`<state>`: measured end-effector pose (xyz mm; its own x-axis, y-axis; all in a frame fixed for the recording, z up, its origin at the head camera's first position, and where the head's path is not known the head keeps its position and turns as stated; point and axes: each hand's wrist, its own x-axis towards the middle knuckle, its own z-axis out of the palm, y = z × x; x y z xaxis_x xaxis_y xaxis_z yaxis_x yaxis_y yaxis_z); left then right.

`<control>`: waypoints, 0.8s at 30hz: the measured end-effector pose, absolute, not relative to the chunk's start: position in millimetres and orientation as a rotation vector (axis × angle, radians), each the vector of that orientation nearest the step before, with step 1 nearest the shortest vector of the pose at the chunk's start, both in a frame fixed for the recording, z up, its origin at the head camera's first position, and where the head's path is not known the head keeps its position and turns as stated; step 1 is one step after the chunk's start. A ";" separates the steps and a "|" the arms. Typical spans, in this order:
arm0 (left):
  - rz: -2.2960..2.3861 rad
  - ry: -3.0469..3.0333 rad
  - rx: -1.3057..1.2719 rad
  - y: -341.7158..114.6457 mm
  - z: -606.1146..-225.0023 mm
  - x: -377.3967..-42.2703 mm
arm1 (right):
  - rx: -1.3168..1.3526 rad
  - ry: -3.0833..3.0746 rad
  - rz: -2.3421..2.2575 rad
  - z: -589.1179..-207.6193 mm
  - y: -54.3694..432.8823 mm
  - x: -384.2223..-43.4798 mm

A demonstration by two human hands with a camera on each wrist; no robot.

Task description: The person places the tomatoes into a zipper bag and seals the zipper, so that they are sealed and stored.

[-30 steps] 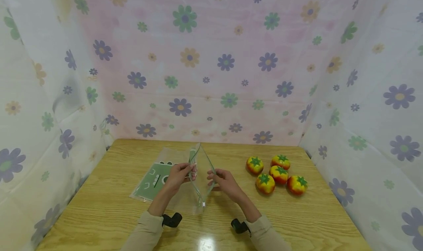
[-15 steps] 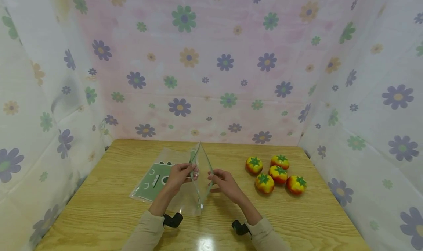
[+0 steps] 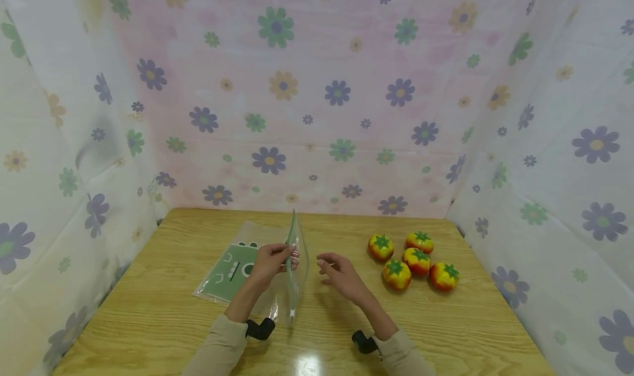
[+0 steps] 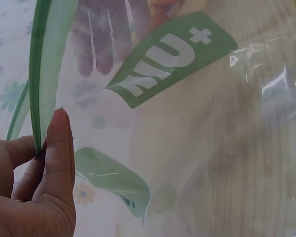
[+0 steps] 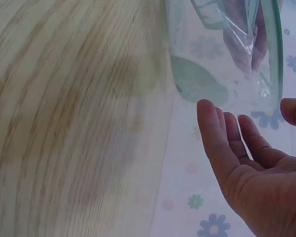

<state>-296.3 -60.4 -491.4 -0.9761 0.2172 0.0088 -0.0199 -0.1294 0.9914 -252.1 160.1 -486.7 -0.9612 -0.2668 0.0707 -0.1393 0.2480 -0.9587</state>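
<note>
A white slider [image 3: 292, 312] sits at the near end of the green rim [image 4: 38, 74] of the clear bag [image 4: 192, 133]. The fingers of my left hand [image 3: 269, 263] pinch that rim, raised over the counter [image 3: 148, 321]; my right hand [image 3: 343, 278], fingers loosely bent and holding nothing, hovers just to its right. Farther right lie five red-and-yellow fruits [image 3: 417, 262]; flowered cloth [image 3: 309, 136] hangs beyond.

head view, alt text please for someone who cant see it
A person's left hand pinches a green-edged clear bag by its edge; the right hand hovers beside it, not touching. Five red-and-yellow fruits with green tops sit to the right on a wooden table.
</note>
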 end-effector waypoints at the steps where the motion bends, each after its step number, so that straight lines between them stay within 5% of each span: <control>1: 2.241 1.956 0.226 -59.7 -491.6 -296.4 | -0.392 2.422 -1.815 -486.5 162.1 -252.2; 24: 2.238 2.064 0.298 -55.2 -490.5 -296.6 | -0.164 2.975 -1.590 -468.2 261.5 -252.4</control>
<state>-296.6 -55.2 -490.5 -0.9777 0.1914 0.0865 0.0707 -0.0878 0.9936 -252.4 261.5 -468.2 -0.9677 0.0255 0.2507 -0.1943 0.5584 -0.8065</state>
